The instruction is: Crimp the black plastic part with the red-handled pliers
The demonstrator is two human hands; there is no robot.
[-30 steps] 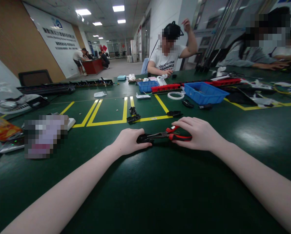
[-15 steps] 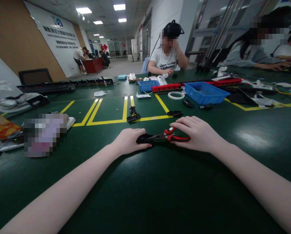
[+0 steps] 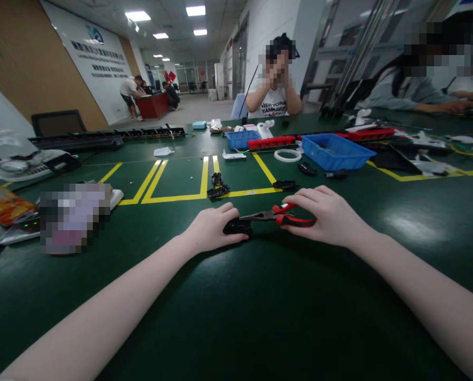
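My left hand (image 3: 212,227) is closed around a small black plastic part (image 3: 238,227), partly covered by the fingers. In my right hand (image 3: 324,214) are long-nose pliers (image 3: 276,216) with red and black handles. The pliers' jaws point left and lie against or just above the upper edge of the black part; contact is hard to make out. Beyond the hands, a black piece (image 3: 218,190) and a dark clip-like piece (image 3: 284,184) lie by the yellow tape.
Farther back stand a blue bin (image 3: 335,153), a smaller blue bin (image 3: 242,139) and a white ring (image 3: 287,155). On the left lie a blurred-out flat object (image 3: 75,217) and an orange packet (image 3: 4,203). Across the table (image 3: 236,307) sits a person (image 3: 274,100).
The pliers have shifted slightly right and up, their jaws moving to the black part's upper edge. More of that part shows. The person opposite has raised both hands to the head.
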